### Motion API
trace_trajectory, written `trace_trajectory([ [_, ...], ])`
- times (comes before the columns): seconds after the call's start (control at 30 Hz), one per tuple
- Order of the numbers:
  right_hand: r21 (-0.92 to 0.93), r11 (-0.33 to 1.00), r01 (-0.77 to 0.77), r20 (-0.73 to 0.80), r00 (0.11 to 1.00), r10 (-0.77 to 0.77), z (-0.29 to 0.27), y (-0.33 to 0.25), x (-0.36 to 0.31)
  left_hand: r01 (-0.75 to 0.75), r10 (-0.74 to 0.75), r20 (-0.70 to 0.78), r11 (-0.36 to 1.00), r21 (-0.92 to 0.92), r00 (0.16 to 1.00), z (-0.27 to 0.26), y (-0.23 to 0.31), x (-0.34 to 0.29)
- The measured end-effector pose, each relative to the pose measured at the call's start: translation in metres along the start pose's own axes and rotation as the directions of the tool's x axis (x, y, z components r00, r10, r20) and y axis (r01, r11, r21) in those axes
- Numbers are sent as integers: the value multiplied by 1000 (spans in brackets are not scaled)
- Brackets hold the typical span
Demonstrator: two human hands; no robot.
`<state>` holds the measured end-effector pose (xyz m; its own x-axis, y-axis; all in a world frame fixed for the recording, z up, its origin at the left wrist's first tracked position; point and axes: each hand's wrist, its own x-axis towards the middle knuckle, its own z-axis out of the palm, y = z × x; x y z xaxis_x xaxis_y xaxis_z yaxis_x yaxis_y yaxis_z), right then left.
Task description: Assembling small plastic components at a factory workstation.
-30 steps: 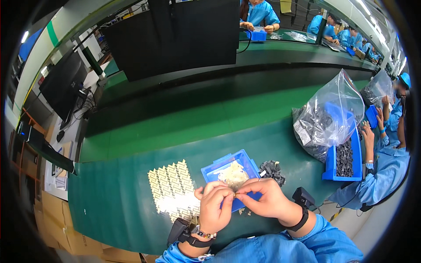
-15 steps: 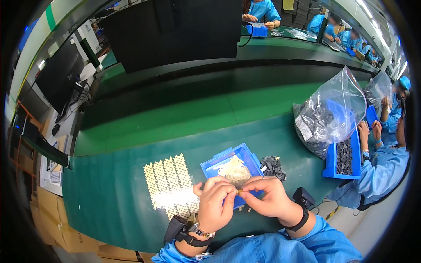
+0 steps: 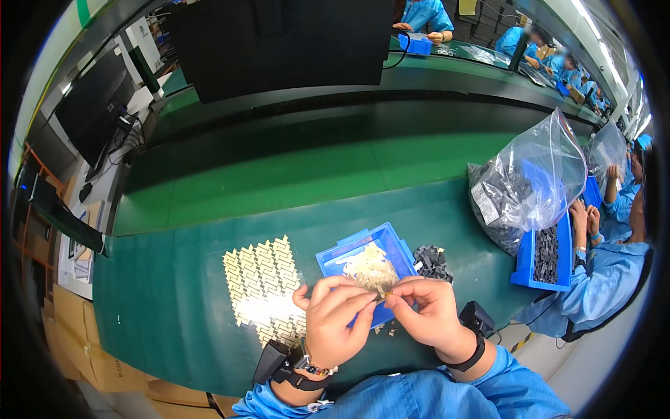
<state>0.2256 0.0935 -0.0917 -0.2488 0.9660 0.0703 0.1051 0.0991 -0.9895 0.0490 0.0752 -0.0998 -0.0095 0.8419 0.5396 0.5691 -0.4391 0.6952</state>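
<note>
**Both hands pinching a small part over the blue tray**

You are holding your left hand [image 3: 336,322] and right hand [image 3: 426,314] together just in front of the blue tray [image 3: 335,257], fingertips meeting on a tiny pale part [image 3: 382,296]. Both hands are curling nearly closed around it, and your fingers are hiding most of it, so its shape is hard to make out. The tray is holding a heap of pale pieces [image 3: 368,267]. Left of the tray, a sheet of cream interlocking pieces [image 3: 262,274] is lying on the green desk [image 3: 160,300]; glare is washing out its near edge. Right of the tray, small dark parts [image 3: 433,260] are sitting in a clump. Your sleeves are running out of the lower edge.
</note>
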Motion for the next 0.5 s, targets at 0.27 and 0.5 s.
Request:
trace_trajectory([
  [0.27,-99,991,88,15,996,-87,3,-7,3,-14,14,57,1000,0,998,-1,1,0],
  [0.5,-125,984,130,89,989,-119,2,-8,5,46,-46,65,999,-9,997,1,0,-2],
])
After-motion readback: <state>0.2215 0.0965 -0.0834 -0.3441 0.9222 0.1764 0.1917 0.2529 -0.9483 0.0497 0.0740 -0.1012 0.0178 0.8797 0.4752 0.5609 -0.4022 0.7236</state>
